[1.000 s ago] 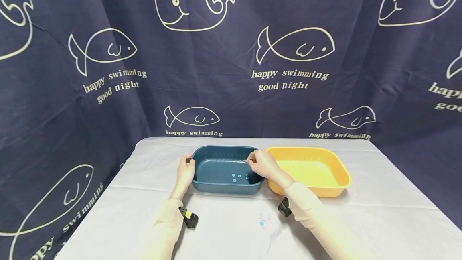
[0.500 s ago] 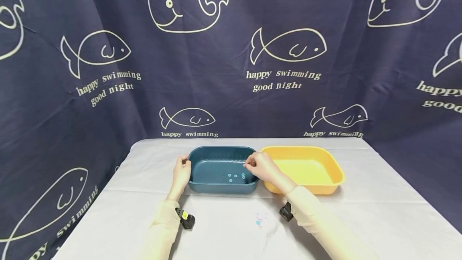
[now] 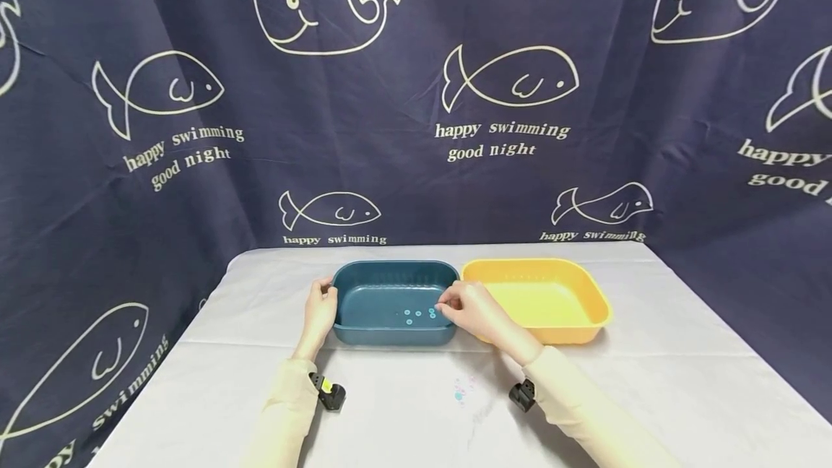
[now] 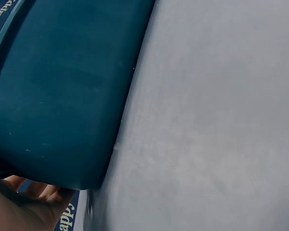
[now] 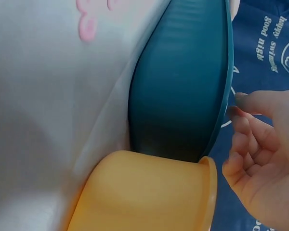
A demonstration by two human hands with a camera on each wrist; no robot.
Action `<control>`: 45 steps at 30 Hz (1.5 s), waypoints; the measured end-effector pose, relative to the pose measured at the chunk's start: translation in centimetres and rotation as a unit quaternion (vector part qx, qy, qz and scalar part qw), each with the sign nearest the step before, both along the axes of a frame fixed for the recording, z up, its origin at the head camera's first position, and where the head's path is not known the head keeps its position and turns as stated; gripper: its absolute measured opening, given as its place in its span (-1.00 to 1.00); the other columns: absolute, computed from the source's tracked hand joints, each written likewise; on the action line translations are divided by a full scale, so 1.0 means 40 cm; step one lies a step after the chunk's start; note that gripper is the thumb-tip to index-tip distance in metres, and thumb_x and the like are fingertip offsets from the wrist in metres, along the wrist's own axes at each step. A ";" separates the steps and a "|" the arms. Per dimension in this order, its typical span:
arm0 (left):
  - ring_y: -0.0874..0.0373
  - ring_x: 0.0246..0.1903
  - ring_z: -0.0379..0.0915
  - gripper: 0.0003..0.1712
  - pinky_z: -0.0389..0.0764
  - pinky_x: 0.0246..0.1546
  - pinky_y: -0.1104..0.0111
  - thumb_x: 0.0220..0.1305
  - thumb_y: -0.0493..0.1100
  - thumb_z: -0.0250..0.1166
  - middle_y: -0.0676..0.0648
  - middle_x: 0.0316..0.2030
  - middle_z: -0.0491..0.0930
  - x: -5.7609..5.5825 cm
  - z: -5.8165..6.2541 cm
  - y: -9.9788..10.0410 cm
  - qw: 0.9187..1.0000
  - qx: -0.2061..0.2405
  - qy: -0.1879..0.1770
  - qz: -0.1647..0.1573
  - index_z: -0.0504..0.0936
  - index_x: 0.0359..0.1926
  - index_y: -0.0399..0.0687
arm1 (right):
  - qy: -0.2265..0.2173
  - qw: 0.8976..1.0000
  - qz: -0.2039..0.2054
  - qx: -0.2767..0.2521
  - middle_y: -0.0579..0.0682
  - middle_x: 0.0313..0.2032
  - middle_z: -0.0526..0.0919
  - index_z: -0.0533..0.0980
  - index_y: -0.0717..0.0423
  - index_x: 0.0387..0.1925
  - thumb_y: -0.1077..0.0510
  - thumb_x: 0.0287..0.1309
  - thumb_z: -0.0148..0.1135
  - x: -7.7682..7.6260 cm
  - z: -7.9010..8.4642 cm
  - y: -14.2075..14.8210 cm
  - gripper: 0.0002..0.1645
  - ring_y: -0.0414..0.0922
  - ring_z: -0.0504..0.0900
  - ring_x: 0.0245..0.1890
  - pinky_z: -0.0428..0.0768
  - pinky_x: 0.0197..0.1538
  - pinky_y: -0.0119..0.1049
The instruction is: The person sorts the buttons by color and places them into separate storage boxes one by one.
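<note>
My left hand (image 3: 318,315) grips the left end of a dark blue plastic tub (image 3: 393,338). In the left wrist view its fingers (image 4: 36,188) lie against the tub's outer end. Several small round light-blue button-like discs (image 3: 418,313) lie inside, toward the right. Over the tub's right end is my right hand (image 3: 477,313), its thumb and index fingertips close together by the discs. The right wrist view has these fingertips beside the tub's rim (image 5: 229,57), other fingers curled; I cannot tell whether something small is between them.
A yellow plastic tub (image 3: 578,336) stands against the blue tub's right side. On the white tablecloth (image 3: 390,410) in front lie several small pink pieces (image 5: 87,26) and a blue disc (image 3: 458,396). A dark blue curtain (image 3: 364,128) with fish and whale outlines hangs behind.
My right hand has lowered and shifted slightly right relative to the blue tub, nearer the discs. The left hand keeps its place on the tub. The head view has drifted, moving the scene left.
</note>
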State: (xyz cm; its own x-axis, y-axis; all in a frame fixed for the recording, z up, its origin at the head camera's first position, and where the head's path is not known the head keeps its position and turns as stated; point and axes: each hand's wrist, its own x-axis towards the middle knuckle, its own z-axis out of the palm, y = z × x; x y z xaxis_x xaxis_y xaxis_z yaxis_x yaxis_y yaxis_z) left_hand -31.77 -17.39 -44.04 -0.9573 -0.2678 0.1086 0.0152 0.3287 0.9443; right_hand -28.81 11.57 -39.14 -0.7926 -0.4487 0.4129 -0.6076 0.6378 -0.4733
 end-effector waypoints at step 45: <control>-0.20 0.18 0.22 -0.53 0.24 0.22 -0.01 0.37 -0.24 -0.16 -0.35 0.17 0.30 -0.003 0.003 -0.001 1.000 -0.004 -0.006 -0.001 0.22 0.25 -0.34 | -0.003 0.998 0.048 0.030 -0.23 -0.63 0.41 0.65 0.12 -0.42 0.22 0.02 0.32 0.133 -0.042 0.048 -0.95 -0.40 0.32 -0.59 0.36 -0.51 -0.56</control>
